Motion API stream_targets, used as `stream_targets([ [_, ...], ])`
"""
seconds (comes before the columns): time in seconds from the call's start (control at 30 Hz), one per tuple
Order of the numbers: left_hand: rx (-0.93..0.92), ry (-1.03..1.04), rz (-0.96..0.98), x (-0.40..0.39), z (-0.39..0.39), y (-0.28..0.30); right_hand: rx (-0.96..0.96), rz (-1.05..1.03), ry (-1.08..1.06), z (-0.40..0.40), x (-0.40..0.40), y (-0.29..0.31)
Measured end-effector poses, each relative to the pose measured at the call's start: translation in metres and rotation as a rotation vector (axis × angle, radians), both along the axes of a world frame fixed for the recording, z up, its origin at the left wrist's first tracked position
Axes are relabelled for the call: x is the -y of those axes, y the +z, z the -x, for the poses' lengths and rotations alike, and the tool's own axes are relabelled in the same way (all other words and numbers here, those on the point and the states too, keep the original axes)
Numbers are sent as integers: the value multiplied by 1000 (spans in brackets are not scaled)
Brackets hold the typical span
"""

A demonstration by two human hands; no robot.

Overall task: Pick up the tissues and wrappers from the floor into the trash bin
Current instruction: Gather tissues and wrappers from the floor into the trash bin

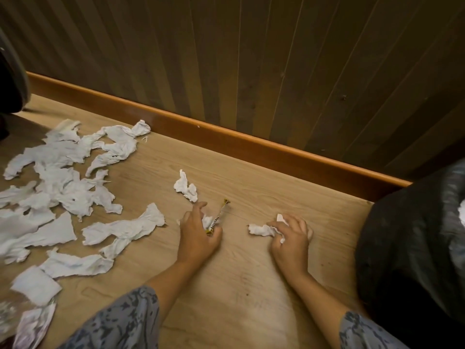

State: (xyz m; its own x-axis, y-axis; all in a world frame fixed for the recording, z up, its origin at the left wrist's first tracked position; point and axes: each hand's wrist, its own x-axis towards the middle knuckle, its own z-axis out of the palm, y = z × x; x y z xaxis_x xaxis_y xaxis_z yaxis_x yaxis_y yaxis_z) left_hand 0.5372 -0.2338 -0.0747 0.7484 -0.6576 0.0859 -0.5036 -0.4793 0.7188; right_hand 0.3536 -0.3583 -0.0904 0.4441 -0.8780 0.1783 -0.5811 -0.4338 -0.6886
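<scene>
My left hand (198,233) rests on the wooden floor, closed around a yellow candy wrapper (219,213) and a bit of white tissue. My right hand (292,235) grips a crumpled white tissue (261,229) that sticks out to its left. A small crumpled tissue (186,186) lies loose just beyond my left hand. Several torn white tissues (65,182) are scattered over the floor to the left, one long piece (125,229) being the closest to my left hand. The trash bin (412,243) with a black bag stands at the right edge, close to my right hand.
A wooden panelled wall with an orange-brown skirting board (226,137) runs behind the floor. A dark object (10,79) sits at the far left edge. A printed wrapper (32,326) lies at the bottom left corner.
</scene>
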Motion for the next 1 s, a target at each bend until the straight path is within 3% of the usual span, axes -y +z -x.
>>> stream_targets([
  [0.17, -98, 120, -59, -6, 1, 9, -7, 36, 243, 21, -17, 1],
  [0.23, -37, 78, -79, -2, -15, 13, -8, -15, 309, 28, -22, 3],
  [0.5, 47, 62, 27, 35, -64, 44, -106, 71, 334, 31, -25, 1],
  [0.6, 18, -7, -127, 44, -79, 29, -85, 75, 331, 29, -23, -4],
  [0.7, 108, -163, -355, 36, -81, -1, -93, 21, 335, 31, -23, -4],
  [0.87, 191, -91, -18, 1, -33, -20, -100, -92, 342, 33, -24, 1],
  [1.0, 222, -230, 29, -18, 0, -11, -9, -156, 287, 33, -24, 3],
])
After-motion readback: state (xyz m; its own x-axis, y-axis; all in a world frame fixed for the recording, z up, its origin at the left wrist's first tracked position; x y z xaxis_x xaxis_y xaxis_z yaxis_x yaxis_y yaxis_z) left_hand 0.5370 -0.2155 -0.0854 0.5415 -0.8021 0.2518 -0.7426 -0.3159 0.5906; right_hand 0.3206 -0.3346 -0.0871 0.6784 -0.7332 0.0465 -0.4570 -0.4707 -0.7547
